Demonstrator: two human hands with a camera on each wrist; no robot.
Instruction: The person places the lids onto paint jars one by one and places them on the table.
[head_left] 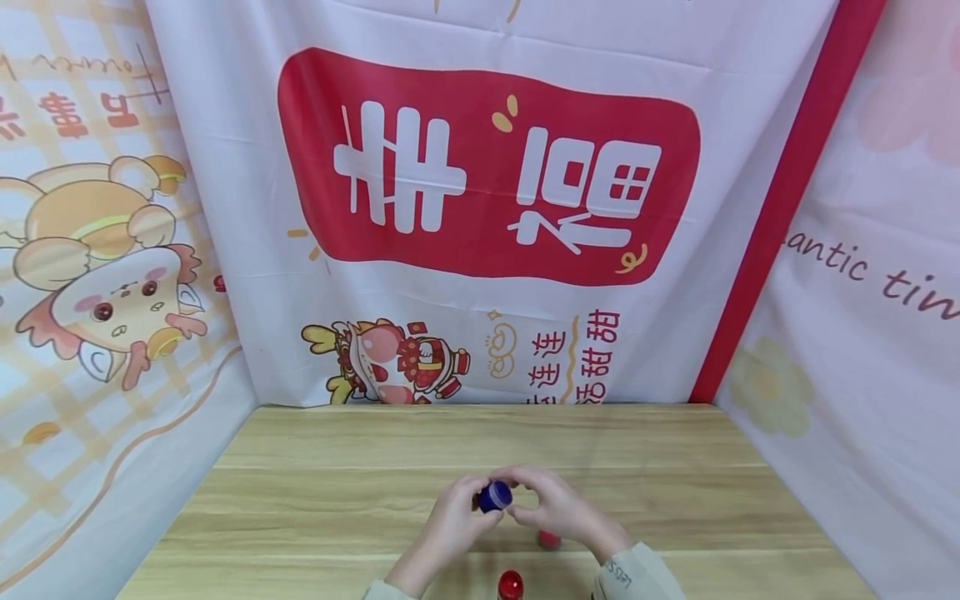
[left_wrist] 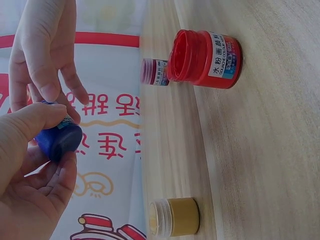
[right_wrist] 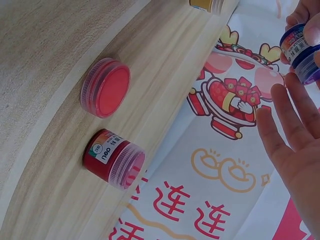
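A small blue paint jar (head_left: 496, 496) is raised over the table, tilted, its clear lid end turned towards my right side. My left hand (head_left: 459, 508) grips its body between thumb and curled fingers. With thumb and index finger, my right hand (head_left: 553, 500) pinches the lid end; its other fingers (right_wrist: 280, 125) stretch out straight in the right wrist view. Nearer to me stands a red paint jar (left_wrist: 205, 59) without a lid, its threaded neck showing. A dark red paint jar (right_wrist: 112, 159) with a clear lid is under my right hand.
A yellow paint jar (left_wrist: 177, 217) stands on the table, hidden in the head view. In the right wrist view, a clear ribbed lid (right_wrist: 106, 87) with a red face lies on the wooden table (head_left: 360, 467). Printed cloths (head_left: 480, 292) hang behind and at both sides.
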